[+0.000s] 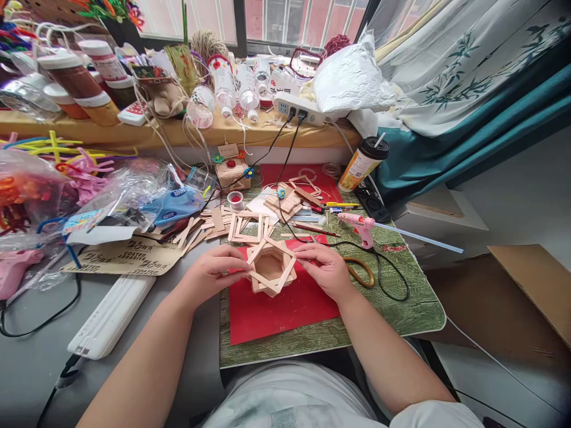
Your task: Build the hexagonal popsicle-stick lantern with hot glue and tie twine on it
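A square frame of flat wooden craft sticks [286, 275] lies over a many-sided box of stacked craft sticks [260, 288], turned so its corners jut past the walls. My left hand [218, 270] pinches the frame's left corner between thumb and fingers. At the opposite corner, my right hand [328, 272] grips the frame the same way. Under the box is a red sheet [285, 318] on a green wood-patterned board [383, 315]. Just beyond my hands are another stick frame [245, 239] and loose sticks [196, 232].
A pink glue gun [362, 226] stands right, its cord looping near gold-handled scissors [368, 279]. Behind it is a lidded drink cup [363, 163]. A power strip [111, 318], sandpaper sheet [129, 255] and plastic bags lie left. Bottles and paint jars crowd the sill.
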`<state>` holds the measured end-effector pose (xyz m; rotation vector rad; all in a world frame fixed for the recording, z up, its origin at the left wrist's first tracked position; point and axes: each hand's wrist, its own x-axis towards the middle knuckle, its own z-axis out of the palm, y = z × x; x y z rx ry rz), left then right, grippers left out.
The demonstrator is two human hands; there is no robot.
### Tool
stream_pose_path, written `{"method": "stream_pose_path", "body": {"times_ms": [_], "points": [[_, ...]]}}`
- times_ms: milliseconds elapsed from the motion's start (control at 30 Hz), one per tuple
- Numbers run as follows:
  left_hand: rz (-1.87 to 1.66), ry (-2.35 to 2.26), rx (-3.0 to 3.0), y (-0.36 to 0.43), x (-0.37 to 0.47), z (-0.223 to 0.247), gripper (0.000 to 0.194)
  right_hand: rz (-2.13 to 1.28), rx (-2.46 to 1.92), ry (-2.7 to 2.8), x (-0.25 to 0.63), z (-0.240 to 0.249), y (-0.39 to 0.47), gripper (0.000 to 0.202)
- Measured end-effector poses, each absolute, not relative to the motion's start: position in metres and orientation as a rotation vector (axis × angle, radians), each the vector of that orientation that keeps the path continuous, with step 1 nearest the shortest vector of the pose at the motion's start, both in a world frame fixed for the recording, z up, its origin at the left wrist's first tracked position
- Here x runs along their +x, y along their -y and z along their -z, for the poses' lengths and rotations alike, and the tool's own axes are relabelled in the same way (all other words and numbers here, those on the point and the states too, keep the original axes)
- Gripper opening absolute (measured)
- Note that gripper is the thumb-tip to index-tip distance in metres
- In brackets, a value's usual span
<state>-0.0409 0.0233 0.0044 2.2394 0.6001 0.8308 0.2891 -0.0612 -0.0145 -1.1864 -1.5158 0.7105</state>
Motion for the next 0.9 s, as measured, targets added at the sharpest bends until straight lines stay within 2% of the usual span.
{"method": "stream_pose_path", "body": {"times_ms": [533,700,900], "points": [[-0.822,-0.608,2.235,-0.024,-0.042,-0.006,0.022,-0.713,-1.181,1.49,0.289,0.019,0.061,0.022],[-0.843,-0.589,2.225,-0.021,-0.041,-0.012,0.02,-0.716,-1.165,1.486,0.287,0.013,0.062,0.017],[-0.828,-0.576,2.243,-0.021,-0.042,-0.013,0.026,-0.706,-1.169,1.522,0.286,0.006,0.063,0.015]]}}
